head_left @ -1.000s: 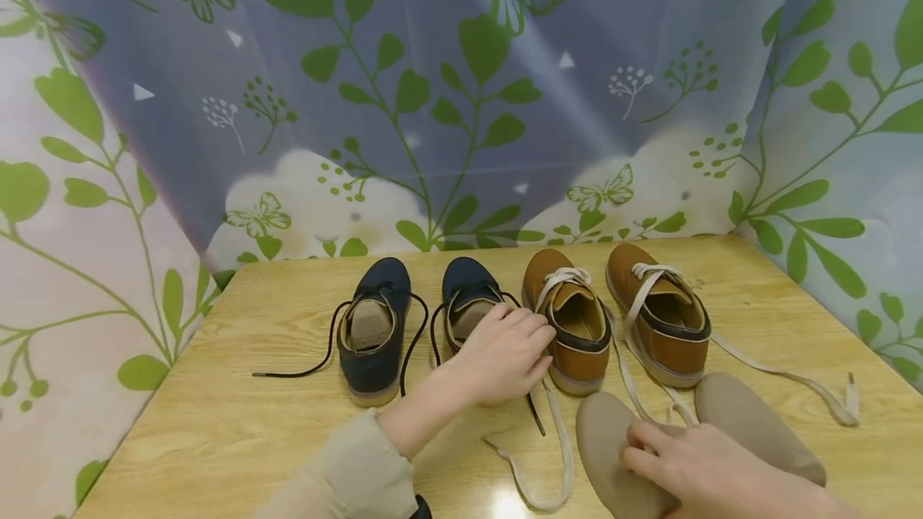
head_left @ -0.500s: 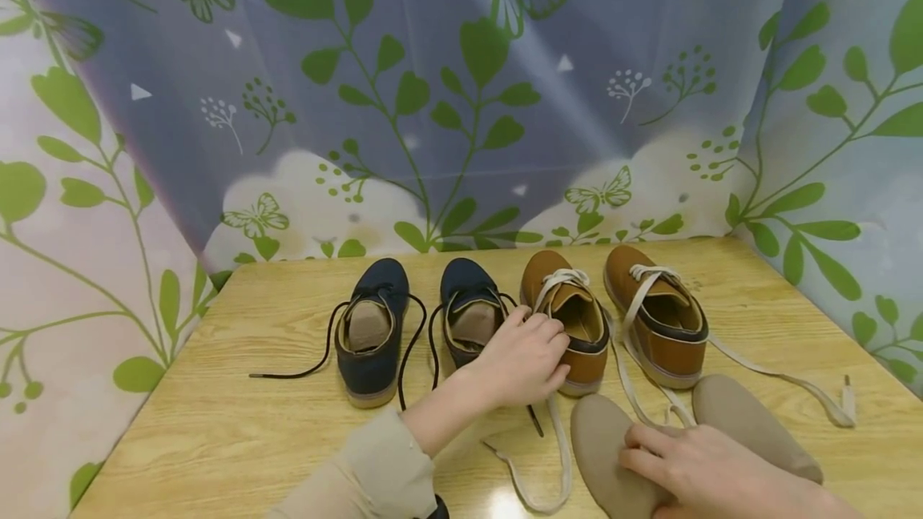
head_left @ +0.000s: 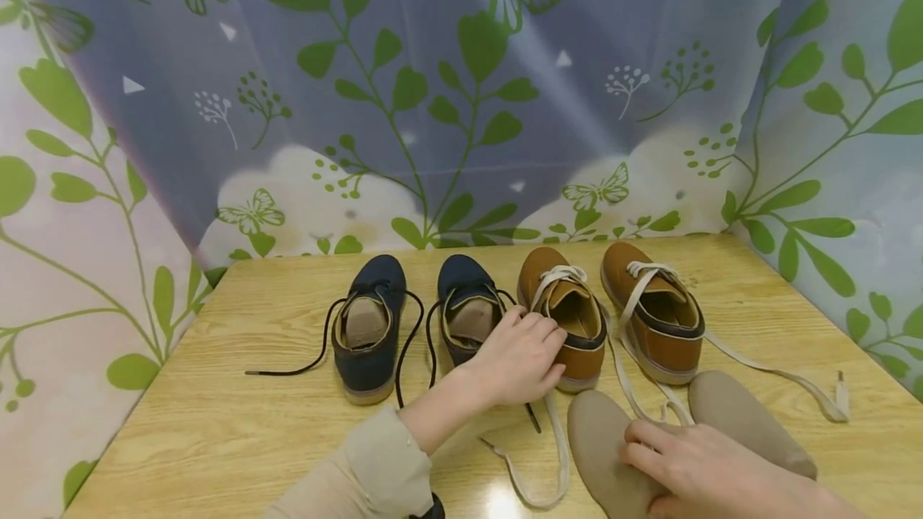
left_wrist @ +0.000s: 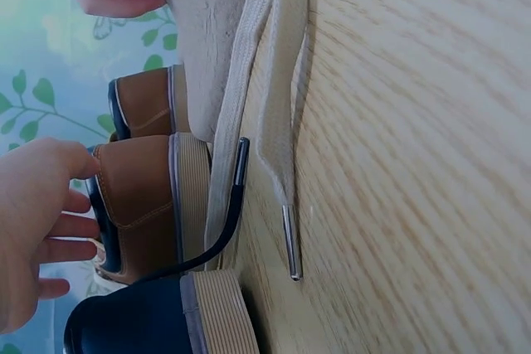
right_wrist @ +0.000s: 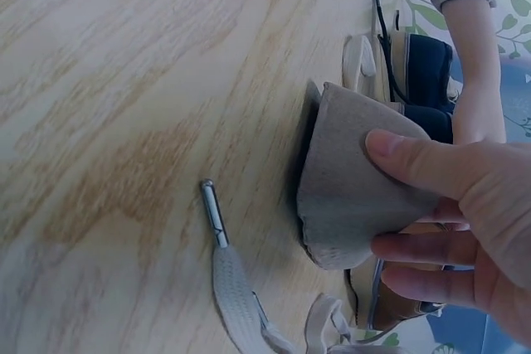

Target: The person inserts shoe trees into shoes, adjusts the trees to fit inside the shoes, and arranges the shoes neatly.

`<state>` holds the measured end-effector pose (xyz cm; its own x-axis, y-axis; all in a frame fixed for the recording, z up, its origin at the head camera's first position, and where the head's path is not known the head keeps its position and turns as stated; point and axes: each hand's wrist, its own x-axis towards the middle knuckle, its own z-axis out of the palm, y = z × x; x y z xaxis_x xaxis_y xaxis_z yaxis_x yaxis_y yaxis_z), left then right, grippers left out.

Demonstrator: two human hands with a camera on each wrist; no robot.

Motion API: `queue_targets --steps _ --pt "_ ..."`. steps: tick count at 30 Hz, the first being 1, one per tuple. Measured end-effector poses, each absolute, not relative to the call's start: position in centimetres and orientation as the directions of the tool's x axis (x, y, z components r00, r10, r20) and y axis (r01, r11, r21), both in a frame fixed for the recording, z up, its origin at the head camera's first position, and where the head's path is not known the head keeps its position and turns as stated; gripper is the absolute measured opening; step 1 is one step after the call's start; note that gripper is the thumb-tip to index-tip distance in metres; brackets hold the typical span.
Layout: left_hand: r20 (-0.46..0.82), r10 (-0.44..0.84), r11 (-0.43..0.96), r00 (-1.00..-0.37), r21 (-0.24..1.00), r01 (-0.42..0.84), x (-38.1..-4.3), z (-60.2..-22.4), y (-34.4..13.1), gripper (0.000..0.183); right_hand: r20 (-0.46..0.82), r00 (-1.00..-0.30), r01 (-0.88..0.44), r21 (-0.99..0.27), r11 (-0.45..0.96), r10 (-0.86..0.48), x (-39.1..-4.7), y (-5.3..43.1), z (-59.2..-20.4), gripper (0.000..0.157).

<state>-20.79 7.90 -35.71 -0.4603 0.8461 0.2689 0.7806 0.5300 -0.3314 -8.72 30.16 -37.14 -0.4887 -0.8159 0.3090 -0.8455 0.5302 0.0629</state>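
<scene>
In the head view, my left hand (head_left: 517, 357) is at the left side of the nearer-left brown shoe (head_left: 582, 363). The left wrist view has the thumb against this shoe's heel collar, fingers curled at its edge. My right hand (head_left: 678, 463) grips a grey-brown moulded shoe insert (head_left: 598, 439), thumb on one face and fingers on the other, as the right wrist view confirms. A second insert (head_left: 750, 423) lies to its right. Behind it stands the other brown shoe (head_left: 674, 351). Both brown shoes have loose cream laces; the inside of the left one is partly visible.
Two navy shoes (head_left: 368, 359) with similar inserts inside and loose black laces stand on the left. Cream laces (head_left: 558, 463) trail over the wooden table (head_left: 238, 447). A printed fabric backdrop (head_left: 461, 102) encloses the back and sides.
My left hand has shifted slightly right, away from the second navy shoe and onto the brown shoe's edge. The right hand stays on the insert, almost still.
</scene>
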Motion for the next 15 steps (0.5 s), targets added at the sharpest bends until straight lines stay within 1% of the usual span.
queue_targets --steps 7,9,12,15 --pt "0.278 0.845 0.53 -0.457 -0.322 0.784 -20.8 -35.7 7.8 0.04 0.27 -0.477 -0.861 0.046 0.507 -0.836 -8.8 30.3 -36.7 0.046" --pt "0.288 0.842 0.534 -0.456 -0.32 0.783 -20.8 -35.7 7.8 0.039 0.24 -0.488 -0.864 0.003 0.503 -0.839 -8.8 30.4 -36.4 0.044" --pt "0.298 0.837 0.541 -0.459 -0.317 0.779 -20.8 -35.7 7.9 0.038 0.186 -0.525 -0.851 -0.075 0.521 -0.831 -8.7 30.7 -35.9 0.04" --pt "0.305 0.835 0.542 -0.457 -0.322 0.776 -20.7 -35.7 7.9 0.039 0.16 -0.549 -0.835 -0.12 0.536 -0.82 -8.6 31.1 -35.3 0.037"
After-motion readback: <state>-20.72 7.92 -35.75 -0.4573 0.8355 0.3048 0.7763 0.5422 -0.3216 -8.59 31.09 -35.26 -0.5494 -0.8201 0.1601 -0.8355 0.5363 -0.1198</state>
